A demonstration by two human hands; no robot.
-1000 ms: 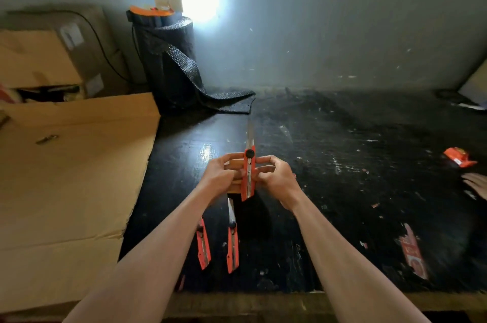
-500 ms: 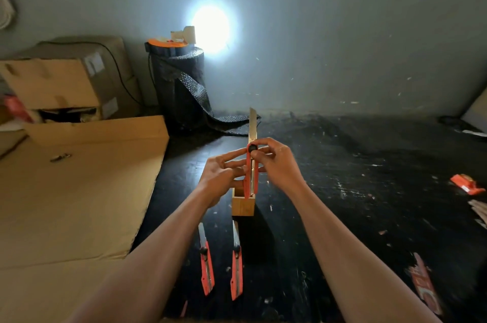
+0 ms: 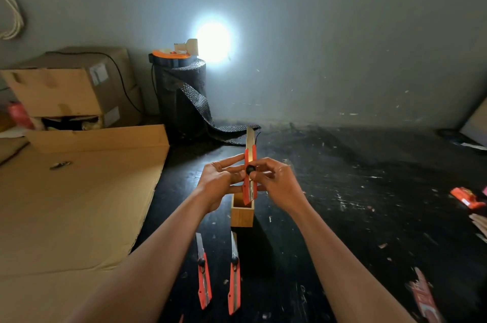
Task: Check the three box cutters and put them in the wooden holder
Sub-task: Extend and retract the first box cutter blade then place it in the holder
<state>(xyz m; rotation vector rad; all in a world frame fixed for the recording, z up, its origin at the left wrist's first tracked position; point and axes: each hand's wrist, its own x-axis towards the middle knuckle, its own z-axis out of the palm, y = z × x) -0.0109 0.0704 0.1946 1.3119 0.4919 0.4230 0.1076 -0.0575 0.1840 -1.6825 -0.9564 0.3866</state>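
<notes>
An orange box cutter (image 3: 249, 177) stands upright between both hands, its metal blade extended far out of the top. My left hand (image 3: 220, 183) steadies its body from the left with the fingers spread. My right hand (image 3: 276, 180) pinches the black slider knob with thumb and forefinger. Just below its lower end stands the open wooden holder (image 3: 242, 214) on the black table (image 3: 342, 204). Two more orange box cutters lie side by side nearer me, one on the left (image 3: 204, 278) and one on the right (image 3: 234, 280), blades partly out and pointing away.
A large flat cardboard sheet (image 3: 73, 204) covers the table's left side, with cardboard boxes (image 3: 68, 88) behind it. A black mesh roll (image 3: 181, 98) with a lamp on top stands at the back wall. Orange packaging (image 3: 466, 197) and scraps (image 3: 424, 293) lie on the right.
The head view tilted up, so everything sits lower in frame. The held cutter's blade has come farther out of the handle. My right fingers now sit on the slider knob.
</notes>
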